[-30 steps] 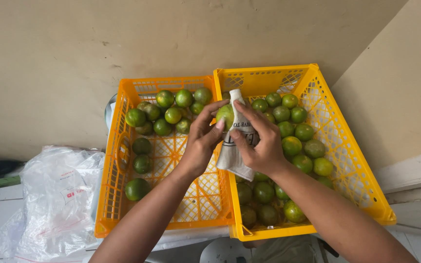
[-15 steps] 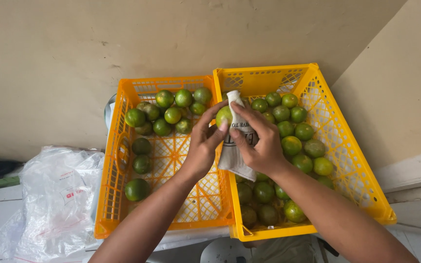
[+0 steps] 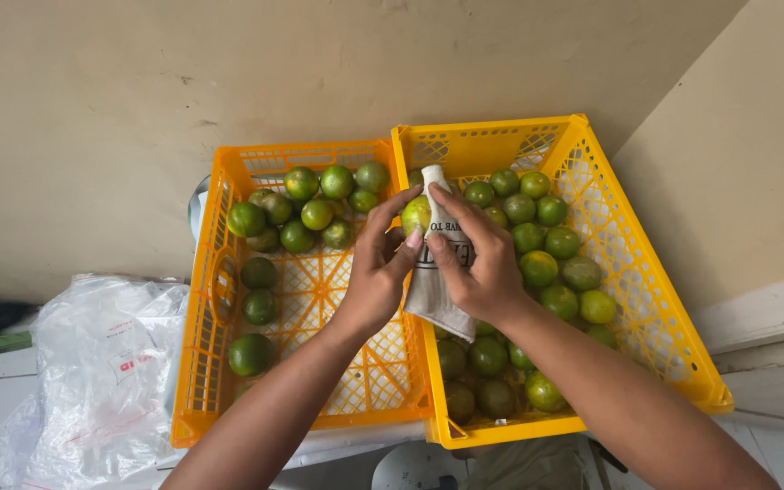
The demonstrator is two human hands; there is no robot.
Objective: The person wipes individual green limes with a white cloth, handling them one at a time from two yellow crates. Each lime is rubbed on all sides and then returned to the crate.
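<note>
My left hand (image 3: 377,272) holds a green citrus fruit (image 3: 416,214) by the fingertips, above the wall shared by two crates. My right hand (image 3: 475,263) presses a grey-white cloth (image 3: 436,295) against that fruit, and the cloth hangs down below both hands. The left orange crate (image 3: 201,299) holds a scattered group of green fruits (image 3: 301,213), mostly at its far end. The right yellow crate (image 3: 655,299) is fuller, with several green and yellow-green fruits (image 3: 546,263).
A crumpled white plastic bag (image 3: 93,372) lies on the tiled floor left of the crates. A beige wall stands behind the crates, and a second wall with a white skirting board (image 3: 755,313) closes in on the right.
The hands and fruit stay almost in place. The fingers have shifted a little around the fruit and the cloth.
</note>
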